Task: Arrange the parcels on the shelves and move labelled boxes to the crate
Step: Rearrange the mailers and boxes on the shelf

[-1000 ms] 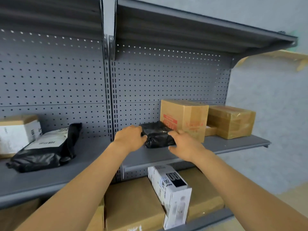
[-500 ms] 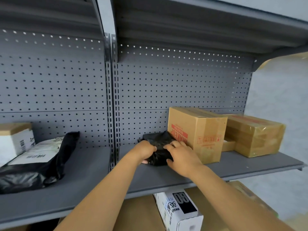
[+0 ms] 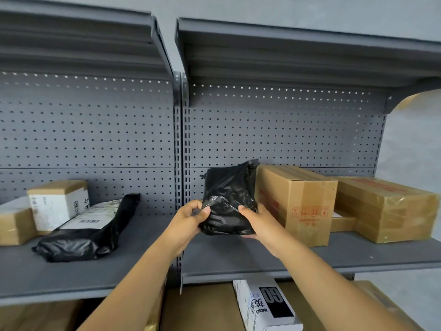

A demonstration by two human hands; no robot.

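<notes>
At the far left of the left shelf (image 3: 71, 278) a brown carton (image 3: 14, 225) sits with a white labelled box (image 3: 56, 204) just to its right and touching it. A long black mailer bag (image 3: 88, 235) with a white shipping label lies flat near that box, its far end leaning up against the box and the pegboard back panel (image 3: 95, 130). In the middle, the left hand (image 3: 188, 223) grips the left edge of a small black plastic parcel (image 3: 229, 201), thumb on its near face and fingers curled around the side. The right hand (image 3: 260, 223) holds the parcel's right lower corner, thumb pressed on the front and the other fingers wrapped underneath. The parcel stands upright, raised above the right shelf (image 3: 310, 256), its right side just beside a tall cardboard box (image 3: 298, 201) with red print. Right of that box lies a flat low carton (image 3: 341, 223), and then a tape-wrapped brown box (image 3: 391, 209) at the shelf's right end. Below the right shelf, a white box (image 3: 265, 306) with a black printed panel lies on large brown cartons (image 3: 202, 309).
</notes>
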